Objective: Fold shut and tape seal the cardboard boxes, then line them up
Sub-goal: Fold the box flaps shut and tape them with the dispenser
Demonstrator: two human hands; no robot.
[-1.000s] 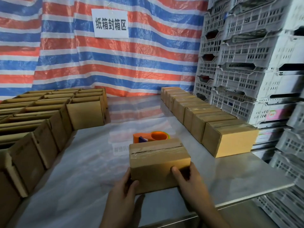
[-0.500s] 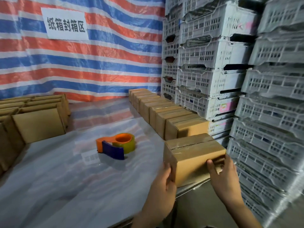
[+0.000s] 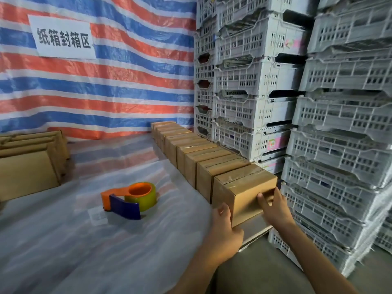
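Note:
A taped, closed cardboard box (image 3: 244, 185) sits at the near end of a row of sealed boxes (image 3: 191, 149) along the table's right side, touching the last one. My left hand (image 3: 224, 232) grips its near left corner, thumb up against the side. My right hand (image 3: 273, 206) grips its right end, thumb on the front face. An orange and blue tape dispenser (image 3: 129, 198) with a clear roll lies on the table to the left of the box.
Unsealed cardboard boxes (image 3: 29, 162) stand at the far left of the plastic-covered table (image 3: 84, 240). Stacked grey plastic crates (image 3: 318, 115) rise close to the right of the row. A striped tarp with a white sign (image 3: 63, 38) hangs behind. The table's near right edge (image 3: 254, 236) lies under the box.
Both hands carried the taped box from the table's middle to the right and set it against the end of the sealed row. The view swung right.

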